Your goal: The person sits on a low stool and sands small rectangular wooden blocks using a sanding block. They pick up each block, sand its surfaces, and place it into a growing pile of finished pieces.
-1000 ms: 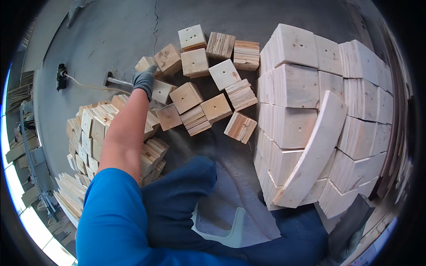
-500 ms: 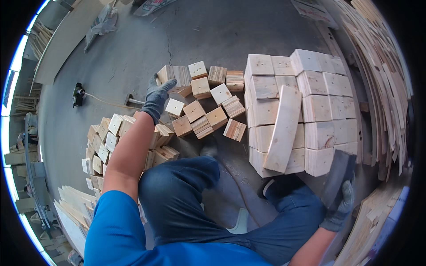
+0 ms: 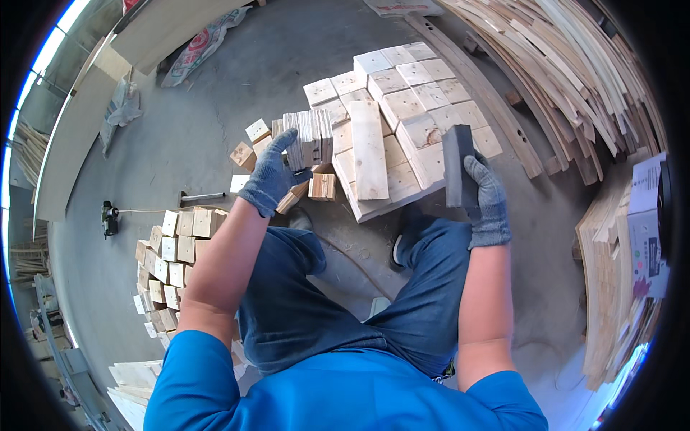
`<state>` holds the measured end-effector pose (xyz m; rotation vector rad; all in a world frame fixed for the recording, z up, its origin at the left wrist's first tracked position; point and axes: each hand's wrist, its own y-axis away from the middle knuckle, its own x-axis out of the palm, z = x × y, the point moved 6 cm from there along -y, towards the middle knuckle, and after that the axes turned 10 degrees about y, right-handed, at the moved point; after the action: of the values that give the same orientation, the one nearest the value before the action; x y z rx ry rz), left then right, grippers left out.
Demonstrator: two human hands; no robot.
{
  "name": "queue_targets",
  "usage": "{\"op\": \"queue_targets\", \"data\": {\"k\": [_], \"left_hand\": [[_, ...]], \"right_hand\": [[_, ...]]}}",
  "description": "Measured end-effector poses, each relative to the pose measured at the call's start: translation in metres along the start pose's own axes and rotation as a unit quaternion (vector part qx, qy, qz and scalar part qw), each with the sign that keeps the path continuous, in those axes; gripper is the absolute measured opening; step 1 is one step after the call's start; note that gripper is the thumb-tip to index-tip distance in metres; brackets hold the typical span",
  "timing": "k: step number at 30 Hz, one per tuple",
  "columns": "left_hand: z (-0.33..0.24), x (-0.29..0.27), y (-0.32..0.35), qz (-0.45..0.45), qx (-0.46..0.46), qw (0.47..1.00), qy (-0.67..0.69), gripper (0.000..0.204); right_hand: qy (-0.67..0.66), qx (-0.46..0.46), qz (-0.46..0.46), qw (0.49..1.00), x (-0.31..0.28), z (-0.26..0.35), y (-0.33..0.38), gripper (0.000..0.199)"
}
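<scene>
Kneeling low over the grey concrete floor [image 3: 215, 108], I have both gloved hands out in front of my blue-trousered knees [image 3: 309, 302]. My right hand [image 3: 483, 188] is clenched around a dark grey rectangular block [image 3: 457, 164], probably a sanding block; it stands nearly upright in the grip, long axis running away from me, its upper end over the near right corner of the stacked pale wooden blocks [image 3: 417, 108]. My left hand [image 3: 272, 176] is closed on a grooved pale wooden block [image 3: 307, 138], fingers wrapped over its left face. That piece sits just left of the stack, touching it, and its grooves run away from me, parallel to the long flat wooden plank [image 3: 368, 147] lying on top of the stack with one end pointing at my knees and the other toward the far side.

To do this step well, I judge the left hand should keep the grooved piece steady and square against the stack while the right hand brings the dark block flat onto the wood, moving along the grain rather than across it.

Left of my arm lies a heap of small pale wooden cubes [image 3: 172, 251], and a few loose cubes [image 3: 251, 140] sit beyond my left hand. Farther right, curved wooden slats [image 3: 575, 72] are piled along the wall.
</scene>
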<state>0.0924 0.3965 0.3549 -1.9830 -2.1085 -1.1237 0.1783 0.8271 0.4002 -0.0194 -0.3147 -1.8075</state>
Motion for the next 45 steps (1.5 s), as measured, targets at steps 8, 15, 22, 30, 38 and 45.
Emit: {"op": "queue_targets", "data": {"k": [8, 15, 22, 30, 38, 45], "left_hand": [[0.047, 0.060, 0.001, 0.011, -0.045, 0.998, -0.051, 0.065], [0.072, 0.073, -0.038, 0.048, 0.011, 0.998, -0.044, 0.054], [0.112, 0.052, -0.087, 0.069, -0.012, 0.992, -0.109, 0.107], [0.125, 0.063, -0.087, 0.049, -0.005, 0.986, -0.159, 0.102], [0.106, 0.069, -0.050, 0.025, -0.018, 0.962, -0.273, 0.096], [0.082, 0.052, -0.047, 0.038, 0.079, 0.946, -0.313, 0.143]], "right_hand": [[0.008, 0.024, -0.051, 0.998, -0.016, -0.009, 0.000, 0.053], [0.033, 0.029, -0.054, 0.998, -0.020, 0.001, 0.003, 0.055], [0.079, 0.028, -0.036, 0.996, -0.012, 0.002, -0.006, 0.057], [0.069, 0.024, -0.033, 0.997, -0.013, 0.007, -0.004, 0.058], [0.095, 0.017, -0.040, 0.995, -0.019, 0.010, 0.001, 0.060], [0.119, -0.003, -0.040, 0.992, -0.020, 0.006, -0.002, 0.059]]}}
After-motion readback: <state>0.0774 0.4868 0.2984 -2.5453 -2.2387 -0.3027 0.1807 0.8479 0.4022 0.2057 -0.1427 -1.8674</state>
